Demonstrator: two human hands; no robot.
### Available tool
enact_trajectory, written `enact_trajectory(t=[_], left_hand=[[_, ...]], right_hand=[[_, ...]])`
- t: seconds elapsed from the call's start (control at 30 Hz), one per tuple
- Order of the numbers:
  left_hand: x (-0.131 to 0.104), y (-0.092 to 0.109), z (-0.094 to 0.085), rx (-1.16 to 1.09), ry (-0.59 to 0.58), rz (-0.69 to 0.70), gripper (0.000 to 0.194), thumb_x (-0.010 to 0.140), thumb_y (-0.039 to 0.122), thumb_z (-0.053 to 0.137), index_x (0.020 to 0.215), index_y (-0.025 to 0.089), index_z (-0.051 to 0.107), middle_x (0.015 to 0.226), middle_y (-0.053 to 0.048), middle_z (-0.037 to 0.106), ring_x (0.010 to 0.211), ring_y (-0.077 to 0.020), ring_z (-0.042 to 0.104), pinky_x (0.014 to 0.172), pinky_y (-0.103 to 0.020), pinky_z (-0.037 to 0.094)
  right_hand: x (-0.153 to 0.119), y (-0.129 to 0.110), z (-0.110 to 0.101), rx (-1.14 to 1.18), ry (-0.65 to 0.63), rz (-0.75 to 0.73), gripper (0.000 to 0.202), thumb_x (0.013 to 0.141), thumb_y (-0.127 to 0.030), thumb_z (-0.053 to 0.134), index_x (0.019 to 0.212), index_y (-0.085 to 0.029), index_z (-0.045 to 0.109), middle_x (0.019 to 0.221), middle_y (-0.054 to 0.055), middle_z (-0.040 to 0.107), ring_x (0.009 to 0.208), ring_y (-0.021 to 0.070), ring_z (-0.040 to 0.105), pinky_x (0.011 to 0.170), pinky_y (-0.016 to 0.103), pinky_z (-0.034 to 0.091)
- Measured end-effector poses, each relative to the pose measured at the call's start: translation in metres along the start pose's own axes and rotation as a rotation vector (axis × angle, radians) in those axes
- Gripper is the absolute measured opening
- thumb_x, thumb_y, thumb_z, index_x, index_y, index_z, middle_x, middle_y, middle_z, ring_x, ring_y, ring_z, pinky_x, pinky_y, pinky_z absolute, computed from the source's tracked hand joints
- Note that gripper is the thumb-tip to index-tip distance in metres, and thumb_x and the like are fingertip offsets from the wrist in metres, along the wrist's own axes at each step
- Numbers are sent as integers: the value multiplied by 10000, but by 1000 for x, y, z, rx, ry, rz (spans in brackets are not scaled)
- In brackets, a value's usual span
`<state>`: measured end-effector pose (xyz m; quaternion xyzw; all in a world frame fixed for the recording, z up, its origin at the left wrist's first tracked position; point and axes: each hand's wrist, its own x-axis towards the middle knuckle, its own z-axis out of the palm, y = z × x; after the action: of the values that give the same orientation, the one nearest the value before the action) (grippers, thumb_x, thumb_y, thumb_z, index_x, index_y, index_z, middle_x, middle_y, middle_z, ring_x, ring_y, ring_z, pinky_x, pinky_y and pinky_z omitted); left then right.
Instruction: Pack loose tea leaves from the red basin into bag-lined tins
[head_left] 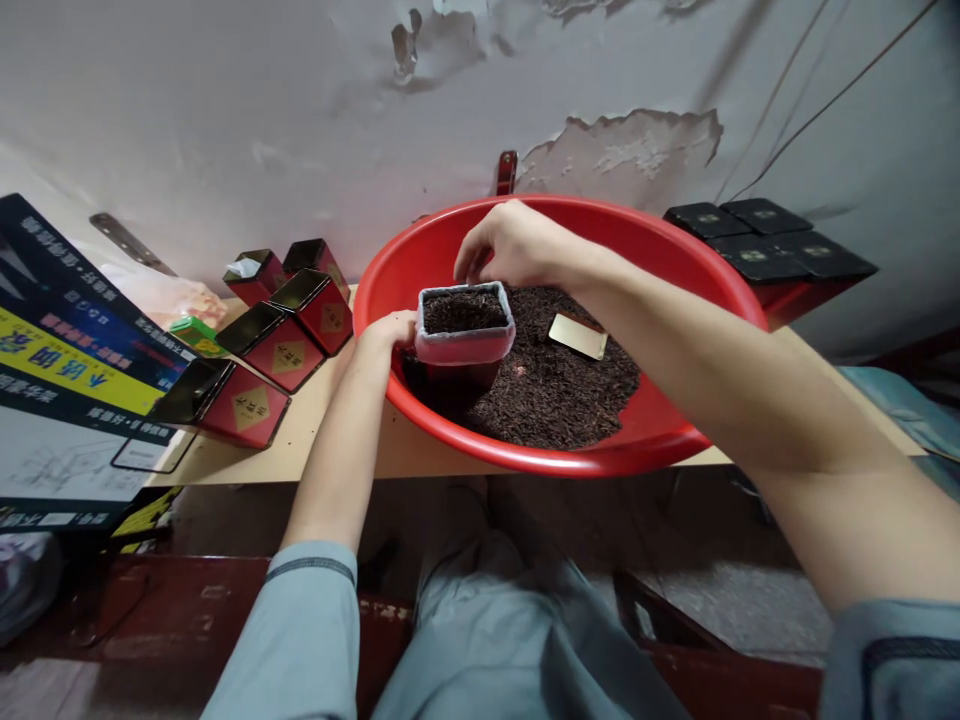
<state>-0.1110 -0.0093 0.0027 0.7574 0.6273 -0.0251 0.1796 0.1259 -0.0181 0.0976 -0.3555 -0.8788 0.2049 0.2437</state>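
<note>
A large red basin (675, 432) holds a heap of dark, loose tea-like leaves (555, 400). Over its left side is a red tin (465, 348) lined with clear plastic and filled with the same leaves. My left hand (400, 330) grips the tin's left side, its fingers mostly hidden. Just above the tin's back right corner, my right hand (517, 245) has its fingers curled together and pointing down; what they hold, if anything, is hidden. A flat gold-coloured lid (578, 336) lies on the leaves to the right of the tin.
Several red and black tins (288, 362) stand on the table (420, 446) left of the basin, near a printed cardboard box (67, 390) and a green packet (196, 333). Closed black-lidded tins (769, 240) stand at the back right. A peeling wall (262, 100) rises behind.
</note>
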Motion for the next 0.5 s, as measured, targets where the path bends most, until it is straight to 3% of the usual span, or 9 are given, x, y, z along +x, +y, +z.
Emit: enact_trajectory(t=[0.07,0.17,0.23,0.33,0.4,0.43,0.5], left_hand=[[-1,2,-1,18,-17,-12,183,746,16,735,914,69,783,984,-86,833,960,-209,720,819,-202,538],[-4,3,-3,30,-33,-17,225,737,24,731,949,64,799,1043,-98,836,966,-221,737,834,-211,552],[-5,4,-4,35,-47,-18,296,716,28,723,995,72,812,1083,-103,837,1010,-238,750,880,-226,563],[-5,5,-5,54,-52,-15,392,690,68,711,1064,93,826,1179,-114,824,1121,-276,753,966,-249,565],[-5,6,-6,81,-53,-17,419,704,108,688,1099,100,826,1244,-120,806,1180,-304,743,1003,-270,562],[-5,7,-7,95,-57,-18,430,713,124,677,1117,106,824,1267,-117,798,1199,-312,738,1012,-277,562],[-7,9,-9,113,-67,-19,447,721,151,676,1143,127,819,1287,-106,792,1218,-317,730,1015,-280,561]], right_hand=[[-9,6,1,134,70,80,179,779,-302,887,919,-195,857,896,64,826,911,285,795,901,458,679],[-22,28,3,248,107,126,290,760,-425,909,940,-210,833,922,61,827,886,269,795,846,470,692],[-27,51,4,229,138,150,360,791,-466,879,1035,-207,824,1005,82,830,921,274,792,851,477,688],[-32,96,15,79,158,265,413,891,-398,776,1238,-173,782,1165,138,808,1006,300,786,904,495,672],[-40,122,32,-129,28,361,486,890,-295,755,1347,-132,739,1274,187,767,1108,338,766,990,508,637],[-46,131,44,-251,-98,399,568,849,-230,777,1402,-117,711,1354,216,727,1173,360,745,1041,505,610],[-59,142,72,-393,-306,372,795,781,-142,805,1548,-123,594,1582,280,539,1225,371,727,1051,457,597]])
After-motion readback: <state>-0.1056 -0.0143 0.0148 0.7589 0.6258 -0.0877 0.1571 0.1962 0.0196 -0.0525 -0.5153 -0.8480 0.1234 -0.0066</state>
